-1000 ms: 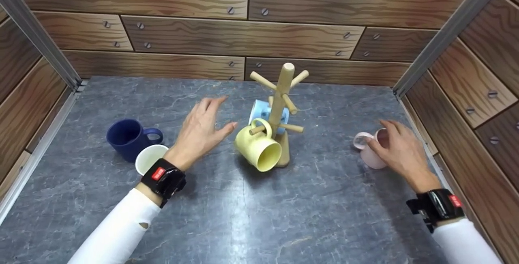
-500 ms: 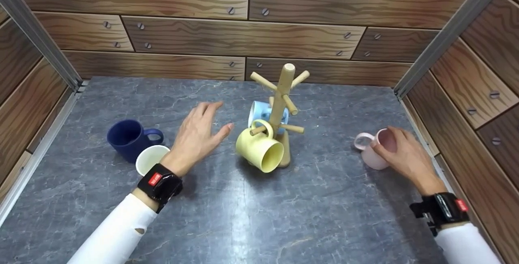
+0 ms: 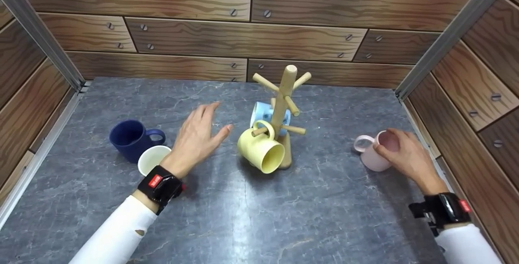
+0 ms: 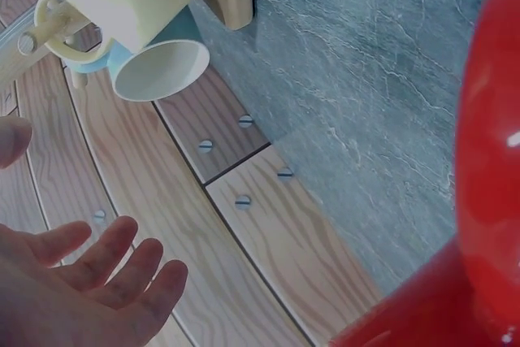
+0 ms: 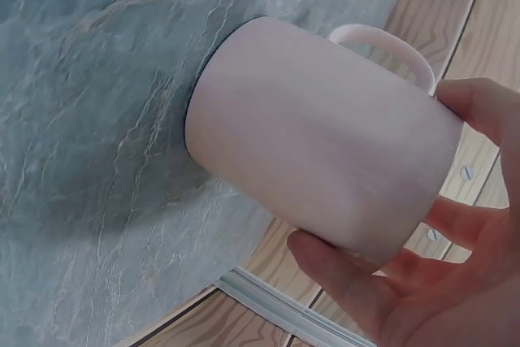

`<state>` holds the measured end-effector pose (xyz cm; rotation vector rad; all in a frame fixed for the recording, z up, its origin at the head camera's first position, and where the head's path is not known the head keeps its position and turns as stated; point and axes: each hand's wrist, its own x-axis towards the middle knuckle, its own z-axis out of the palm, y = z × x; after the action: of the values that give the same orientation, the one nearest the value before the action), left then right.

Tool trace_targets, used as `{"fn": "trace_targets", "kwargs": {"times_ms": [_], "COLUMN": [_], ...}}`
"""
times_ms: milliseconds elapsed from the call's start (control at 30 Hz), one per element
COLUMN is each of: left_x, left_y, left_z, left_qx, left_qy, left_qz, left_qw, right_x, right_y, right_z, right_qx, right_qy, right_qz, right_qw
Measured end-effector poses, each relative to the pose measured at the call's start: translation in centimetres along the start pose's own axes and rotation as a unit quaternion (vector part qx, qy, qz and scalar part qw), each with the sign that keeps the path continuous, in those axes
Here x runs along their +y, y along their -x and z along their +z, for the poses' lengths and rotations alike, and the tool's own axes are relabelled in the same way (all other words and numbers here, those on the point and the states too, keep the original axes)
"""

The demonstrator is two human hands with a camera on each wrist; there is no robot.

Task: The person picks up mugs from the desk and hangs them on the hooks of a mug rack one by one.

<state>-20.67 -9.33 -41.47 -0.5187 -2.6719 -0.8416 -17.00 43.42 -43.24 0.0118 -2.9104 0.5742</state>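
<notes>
Pink mug (image 3: 374,159) pinched at its rim

Right hand (image 3: 410,157) angles down near the right wall (image 3: 456,87), thumb and fingers gripping the mug on the tabletop (image 3: 320,211). Left hand (image 3: 196,136) hovers left of the rack (image 3: 287,82), fingers released and extended; tabletop stretches between rack and mug.

Our count at the table (image 3: 243,223)

We count five cups: one dark blue cup (image 3: 129,148), one white cup (image 3: 153,159), one yellow cup (image 3: 255,148), one light blue cup (image 3: 260,113) and one pink cup (image 3: 374,159). We see one wooden stand (image 3: 279,112) with six pegs (image 3: 294,129) in view, two hands (image 3: 194,134) (image 3: 409,156), two black wrist bands (image 3: 160,183) (image 3: 448,209) and two white sleeves (image 3: 115,231) (image 3: 466,243).
</notes>
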Motion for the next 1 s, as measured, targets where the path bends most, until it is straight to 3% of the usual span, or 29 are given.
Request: {"fn": "trace_targets", "kwargs": {"times_ms": [367, 533, 800, 1000], "left_x": [0.4, 0.9, 1.4, 2.0], "left_y": [0.0, 0.1, 0.2, 0.2], "left_z": [0.1, 0.3, 1.2, 1.6], "left_qx": [-0.004, 0.003, 0.062, 0.111], "left_qy": [0.008, 0.039, 0.074, 0.046], "left_qz": [-0.002, 0.007, 0.058, 0.15], "left_qw": [1.0, 0.9992, 0.9936, 0.9813], "right_x": [-2.5, -3.6, -4.7, -5.7], "right_y": [0.3, 0.4, 0.4, 0.3], "right_z": [-1.7, -2.3, -2.7, -2.5], "right_qx": [0.028, 0.022, -0.019, -0.039], "right_qy": [-0.036, -0.061, -0.153, -0.18], "right_qz": [-0.001, -0.002, 0.0, -0.019], "right_qw": [0.999, 0.998, 0.988, 0.983]}}
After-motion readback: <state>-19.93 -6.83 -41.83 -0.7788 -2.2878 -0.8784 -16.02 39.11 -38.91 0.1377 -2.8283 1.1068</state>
